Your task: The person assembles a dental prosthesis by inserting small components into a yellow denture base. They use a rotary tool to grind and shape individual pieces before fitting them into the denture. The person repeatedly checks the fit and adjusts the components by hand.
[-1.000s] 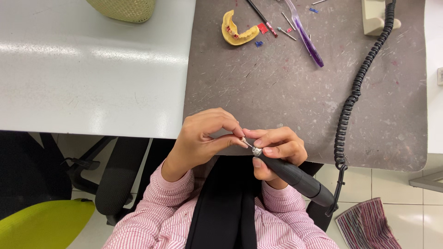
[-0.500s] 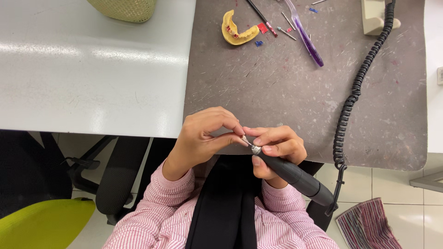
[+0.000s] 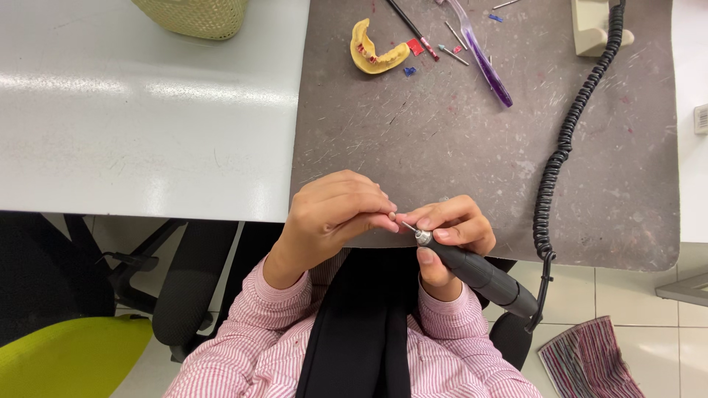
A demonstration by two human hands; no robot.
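Right hand [image 3: 450, 228] gripped the black handpiece [image 3: 479, 274] at the mat's [image 3: 457, 133] near edge, left hand [image 3: 335, 214] fingertips pinched closed at its bur [image 3: 408, 226]; bur work looked mid-way, yellow jaw model [image 3: 372, 53] untouched far off.

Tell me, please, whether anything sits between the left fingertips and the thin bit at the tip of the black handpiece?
Nothing visible does. The left hand already pinches at the bit of the black handpiece, which the right hand grips just off the mat edge.

Bright, even overhead light leaves a soft glare band on the white table [image 3: 147, 96], with everything sharp.
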